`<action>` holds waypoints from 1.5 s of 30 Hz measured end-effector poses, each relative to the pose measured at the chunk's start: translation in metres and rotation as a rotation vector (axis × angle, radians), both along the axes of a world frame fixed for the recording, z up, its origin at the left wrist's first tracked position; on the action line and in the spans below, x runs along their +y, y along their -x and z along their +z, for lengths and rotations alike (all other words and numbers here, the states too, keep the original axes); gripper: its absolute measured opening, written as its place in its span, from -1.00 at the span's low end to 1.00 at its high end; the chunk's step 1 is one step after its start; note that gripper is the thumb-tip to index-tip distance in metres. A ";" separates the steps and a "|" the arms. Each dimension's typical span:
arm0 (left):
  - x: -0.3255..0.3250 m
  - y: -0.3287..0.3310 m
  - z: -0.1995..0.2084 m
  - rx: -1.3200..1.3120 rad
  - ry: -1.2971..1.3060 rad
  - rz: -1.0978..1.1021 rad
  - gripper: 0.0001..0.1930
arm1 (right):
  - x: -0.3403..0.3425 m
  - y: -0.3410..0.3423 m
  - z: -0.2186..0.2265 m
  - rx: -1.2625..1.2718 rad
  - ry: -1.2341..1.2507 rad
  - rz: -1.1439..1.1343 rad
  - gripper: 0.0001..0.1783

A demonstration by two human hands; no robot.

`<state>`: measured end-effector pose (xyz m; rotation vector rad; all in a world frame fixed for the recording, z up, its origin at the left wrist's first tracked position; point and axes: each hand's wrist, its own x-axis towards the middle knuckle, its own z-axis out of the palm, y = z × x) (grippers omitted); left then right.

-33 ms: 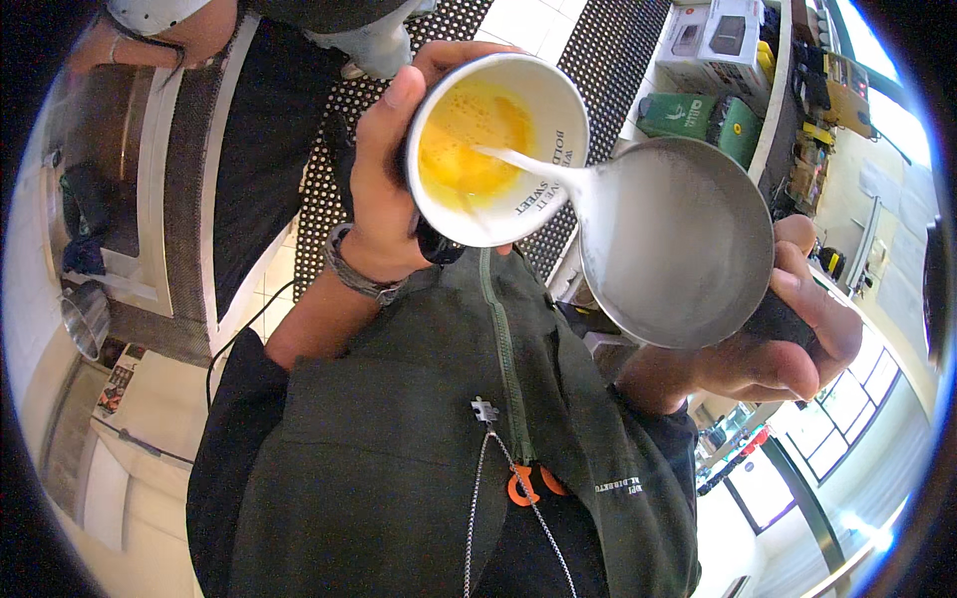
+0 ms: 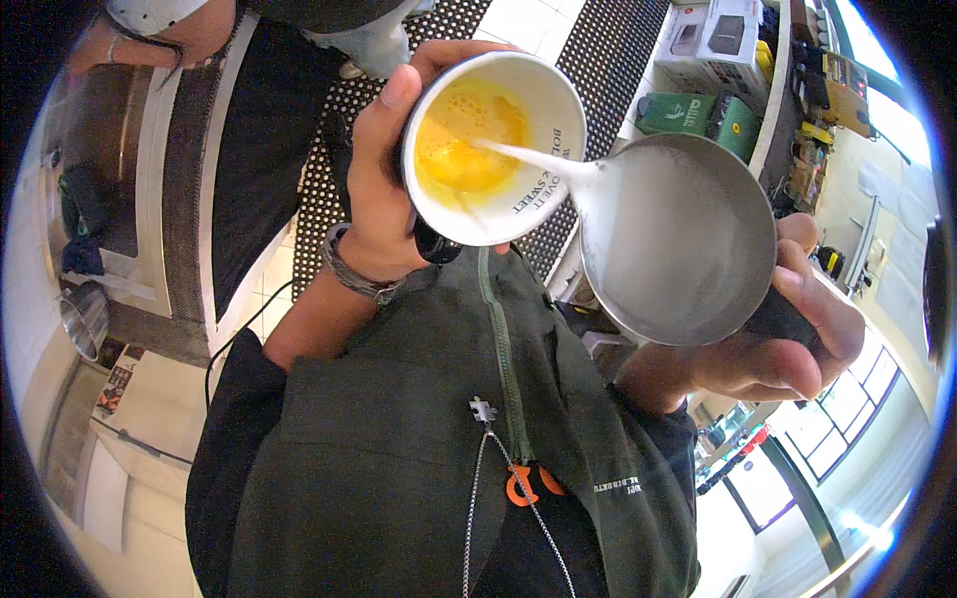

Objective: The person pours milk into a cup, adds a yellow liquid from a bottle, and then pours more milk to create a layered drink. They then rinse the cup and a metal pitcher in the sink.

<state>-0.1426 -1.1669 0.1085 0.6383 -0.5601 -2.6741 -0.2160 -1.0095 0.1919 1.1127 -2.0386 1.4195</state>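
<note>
My left hand (image 2: 384, 204) wraps the paper cup (image 2: 493, 149), tilted; right hand (image 2: 773, 344) grips the steel milk pitcher (image 2: 678, 239), its spout at the rim. Risk: tilting the pitcher too steeply floods the yellow liquid (image 2: 464, 140) over the edge.

White paper cup (image 2: 543, 110), yellow liquid (image 2: 464, 140); silver steel jug (image 2: 678, 239), white milk; dark green apron (image 2: 399, 448)

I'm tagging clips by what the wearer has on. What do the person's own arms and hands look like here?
Both hands are bare, without gloves. The left hand has a dark metal-link wristband at the wrist, and the forearm below it is uncovered, with a black sleeve starting near the elbow. The right hand shows no ring or band; its wrist disappears behind a dark olive zip-up vest.
</note>
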 end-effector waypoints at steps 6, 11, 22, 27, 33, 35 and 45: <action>-0.012 -0.011 -0.018 0.350 -0.099 -0.174 -0.40 | 0.001 0.006 0.008 0.061 -0.170 -0.073 -0.32; -0.009 -0.008 -0.017 0.294 -0.059 -0.141 -0.40 | 0.002 -0.001 0.009 -0.023 -0.138 -0.020 -0.35; -0.004 -0.008 -0.022 0.253 0.062 -0.110 -0.42 | 0.011 0.004 0.008 -0.014 -0.182 0.144 -0.36; -0.002 -0.009 -0.019 0.273 0.002 -0.094 -0.42 | 0.010 0.008 0.012 0.044 -0.221 0.054 -0.34; -0.007 -0.012 -0.022 0.360 -0.039 -0.161 -0.42 | -0.001 0.000 0.010 -0.024 -0.128 -0.055 -0.32; -0.002 -0.009 -0.016 0.264 0.015 -0.110 -0.42 | -0.003 -0.004 0.009 -0.044 -0.097 -0.074 -0.33; -0.001 -0.011 -0.017 0.252 0.029 -0.106 -0.43 | 0.006 -0.014 0.005 -0.146 -0.034 0.099 -0.38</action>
